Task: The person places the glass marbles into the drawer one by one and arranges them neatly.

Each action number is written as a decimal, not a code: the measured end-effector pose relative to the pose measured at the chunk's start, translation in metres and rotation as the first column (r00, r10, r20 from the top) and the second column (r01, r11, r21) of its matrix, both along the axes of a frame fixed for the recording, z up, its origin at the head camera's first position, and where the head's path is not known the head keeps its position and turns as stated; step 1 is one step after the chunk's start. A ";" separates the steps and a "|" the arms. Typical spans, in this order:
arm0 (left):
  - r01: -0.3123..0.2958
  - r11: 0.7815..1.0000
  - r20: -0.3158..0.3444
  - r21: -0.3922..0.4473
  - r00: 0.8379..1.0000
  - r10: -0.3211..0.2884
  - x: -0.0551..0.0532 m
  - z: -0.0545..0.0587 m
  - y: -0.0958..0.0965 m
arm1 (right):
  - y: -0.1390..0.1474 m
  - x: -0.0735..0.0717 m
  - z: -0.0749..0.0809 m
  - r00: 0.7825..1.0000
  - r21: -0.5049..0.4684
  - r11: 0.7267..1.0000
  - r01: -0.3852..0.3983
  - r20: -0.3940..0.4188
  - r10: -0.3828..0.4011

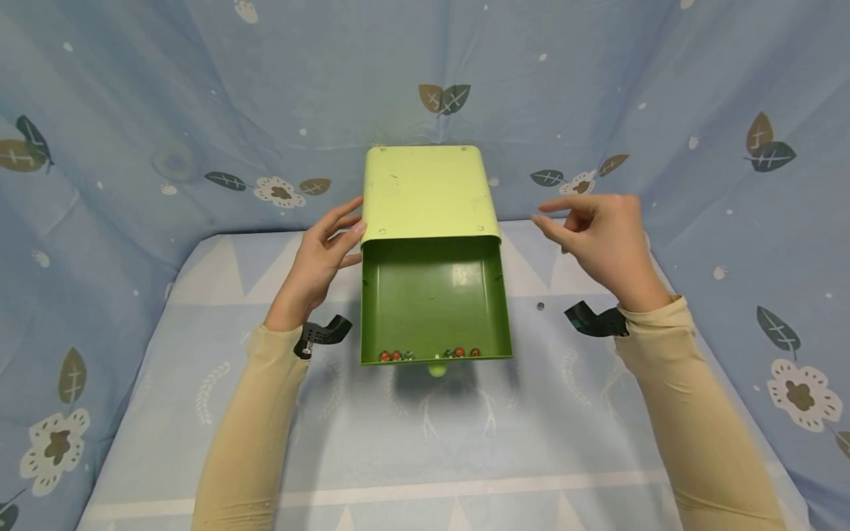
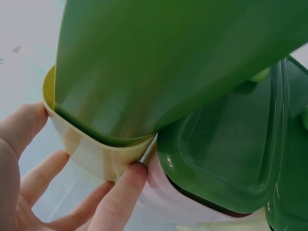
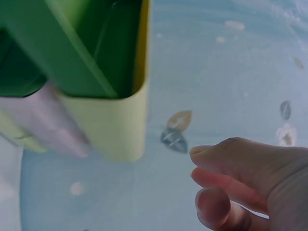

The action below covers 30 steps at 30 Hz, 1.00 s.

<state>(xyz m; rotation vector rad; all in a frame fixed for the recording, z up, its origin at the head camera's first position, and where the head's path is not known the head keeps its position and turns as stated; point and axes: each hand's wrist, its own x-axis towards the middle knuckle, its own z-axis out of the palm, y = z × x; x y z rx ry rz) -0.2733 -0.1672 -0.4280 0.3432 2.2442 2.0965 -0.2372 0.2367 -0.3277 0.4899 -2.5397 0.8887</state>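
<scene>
A small drawer cabinet has a yellow-green top casing (image 1: 428, 192), with its dark green drawer (image 1: 434, 295) pulled out toward me. Several small red and clear-green marbles (image 1: 460, 352) lie along the drawer's front wall. My left hand (image 1: 317, 262) rests its spread fingertips on the left side of the casing; in the left wrist view those fingers (image 2: 127, 192) are at the lower part of its side. To the right of the cabinet, my right hand (image 1: 600, 236) hangs in the air, thumb and index finger near each other with a gap and nothing seen between them.
A small dark round thing (image 1: 540, 305) lies on the table right of the drawer. Below the top casing, a pink casing (image 3: 45, 118) and more green drawer fronts (image 2: 221, 159) show. A light green knob (image 1: 437, 370) sticks out in front. Patterned curtain (image 1: 319, 88) surrounds the table.
</scene>
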 end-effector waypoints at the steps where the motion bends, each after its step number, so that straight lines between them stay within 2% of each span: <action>1: 0.000 1.000 0.000 0.001 1.000 0.000 0.000 0.000 0.000 | 0.002 -0.001 -0.003 1.000 0.002 1.000 0.006 0.005 -0.006; 14: -0.001 1.000 0.007 0.011 1.000 0.001 0.000 0.002 0.001 | 0.025 -0.008 -0.051 0.989 0.014 0.996 0.086 0.119 -0.087; 19: -0.002 1.000 0.007 0.009 1.000 0.002 0.001 0.001 0.001 | 0.031 -0.008 -0.073 0.974 0.037 0.991 0.129 0.185 -0.133; 24: -0.003 1.000 0.010 0.010 1.000 0.003 0.001 0.001 0.001 | 0.038 -0.010 -0.102 0.958 0.074 0.989 0.125 0.252 -0.140; 30: -0.002 1.000 0.008 0.012 1.000 0.002 0.000 0.000 0.001 | 0.044 -0.009 -0.136 0.925 0.109 0.986 0.128 0.345 -0.158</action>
